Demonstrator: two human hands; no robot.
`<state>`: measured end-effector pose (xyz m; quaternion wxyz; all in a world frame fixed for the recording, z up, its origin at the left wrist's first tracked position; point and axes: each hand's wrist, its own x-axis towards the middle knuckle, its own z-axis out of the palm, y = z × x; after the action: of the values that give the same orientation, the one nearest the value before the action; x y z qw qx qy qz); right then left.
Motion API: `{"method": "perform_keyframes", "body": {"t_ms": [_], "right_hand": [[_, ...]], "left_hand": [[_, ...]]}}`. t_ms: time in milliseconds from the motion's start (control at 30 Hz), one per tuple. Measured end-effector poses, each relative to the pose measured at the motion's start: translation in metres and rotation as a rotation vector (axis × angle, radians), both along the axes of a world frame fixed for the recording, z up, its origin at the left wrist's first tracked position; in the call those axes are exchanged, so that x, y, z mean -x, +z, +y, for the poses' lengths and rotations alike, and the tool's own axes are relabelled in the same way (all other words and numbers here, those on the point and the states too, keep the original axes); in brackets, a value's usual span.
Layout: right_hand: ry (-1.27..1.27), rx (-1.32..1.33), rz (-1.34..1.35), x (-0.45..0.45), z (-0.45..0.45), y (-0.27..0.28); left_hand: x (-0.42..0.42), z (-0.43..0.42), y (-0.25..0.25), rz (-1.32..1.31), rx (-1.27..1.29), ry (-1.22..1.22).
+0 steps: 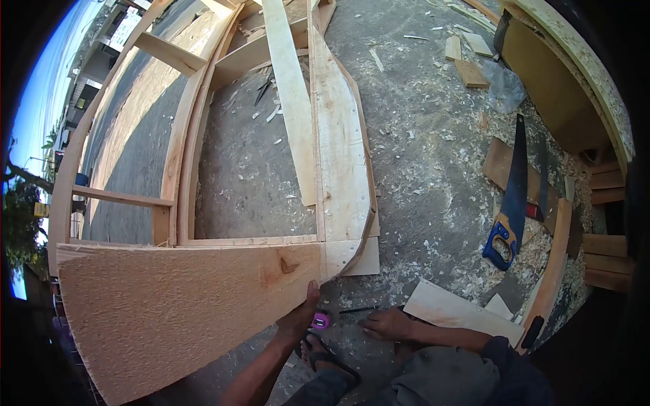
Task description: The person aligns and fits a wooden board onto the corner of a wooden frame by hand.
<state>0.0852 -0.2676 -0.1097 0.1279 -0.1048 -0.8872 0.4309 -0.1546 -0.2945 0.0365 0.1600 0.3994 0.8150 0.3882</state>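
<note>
My left hand point(299, 317) is at the lower right edge of a wide, rough-sawn wooden board point(183, 298), with the thumb up along the edge and the other fingers hidden. This board lies across the near end of a wooden frame point(338, 135). A pink tape measure point(320, 321) sits just right of that hand, close to my sandalled foot point(318, 352). My right hand point(386, 325) is low over the floor with curled fingers; what they hold, if anything, is hidden. A thin black stick point(357, 310), perhaps a pencil, lies beside its fingertips.
A blue-handled handsaw point(509, 203) rests at the right on scrap wood. Offcuts point(470, 73) and a plastic bag point(504, 88) are farther back. Shavings cover the concrete floor point(420, 162). A loose plank point(288, 88) leans across the frame. A cut panel point(460, 311) lies by my right arm.
</note>
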Motion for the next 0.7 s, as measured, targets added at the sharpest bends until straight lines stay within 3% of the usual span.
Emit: {"method": "perform_keyframes", "body": {"t_ms": [100, 200, 233, 300, 433, 500, 700], "right_hand": [[-0.216, -0.072, 0.103, 0.042, 0.037, 0.048], [-0.493, -0.264, 0.270, 0.081, 0.071, 0.104], [-0.488, -0.272, 0.270, 0.093, 0.076, 0.108], [-0.461, -0.323, 0.142, 0.111, 0.082, 0.113], [-0.437, -0.407, 0.122, 0.132, 0.092, 0.103], [-0.350, -0.297, 0.106, 0.132, 0.098, 0.101], [-0.306, -0.296, 0.193, 0.135, 0.108, 0.096]], "left_hand": [[0.003, -0.005, 0.001, 0.016, 0.106, -0.039], [0.012, -0.019, -0.022, 0.144, 0.010, -0.113], [0.007, -0.011, -0.012, 0.141, 0.001, -0.108], [-0.002, 0.001, 0.008, -0.247, 0.122, 0.087], [0.000, -0.002, 0.008, -0.208, 0.106, 0.039], [0.001, 0.000, 0.006, -0.124, 0.130, 0.027], [0.004, -0.002, -0.002, -0.103, 0.033, 0.006]]}}
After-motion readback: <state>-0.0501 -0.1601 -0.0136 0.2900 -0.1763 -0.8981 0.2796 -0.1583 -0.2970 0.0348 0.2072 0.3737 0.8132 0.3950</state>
